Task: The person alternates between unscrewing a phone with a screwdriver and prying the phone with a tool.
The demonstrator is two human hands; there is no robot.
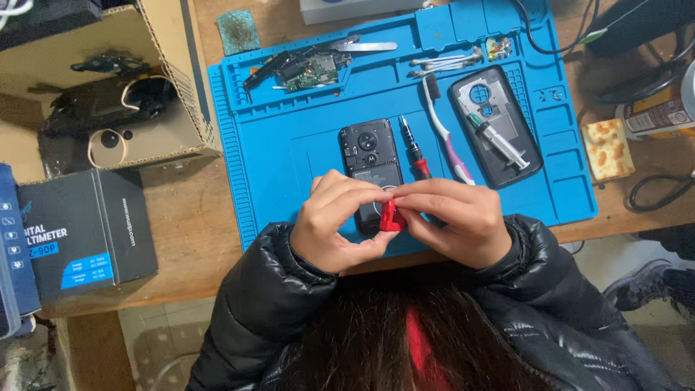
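Head cam looks down from above and we've got both hands together at the near edge of the blue mat [289,145], which we'll use as our landmark. Our left hand [337,221] and right hand [456,221] meet in the middle, fingertips pinched shut on a small red plastic piece [392,217], thumbs and forefingers closed tight on it from both sides. It sits up off the mat, just over the lower end of the black phone [371,163], which lies back-side up near the mat's centre w/ its lower part hidden by our fingers.

Just beside the phone, on the mat, there's a red-handled screwdriver [415,150], then a white and purple toothbrush [441,130], both lying roughly parallel to the phone. Further along the mat, a dark phone back cover [499,130] w/ a small syringe [499,137] resting in it. Up in the mat's far tray section: a circuit board [311,72] w/ loose parts, metal tweezers [365,46], and cotton swabs [445,61].

Off the mat, an open cardboard box [145,94] sits on one side, a dark boxed meter [87,232] near it. Yellow sponge [607,148] lies off the opposite edge. Black puffy jacket sleeves [268,289] fill the bottom.
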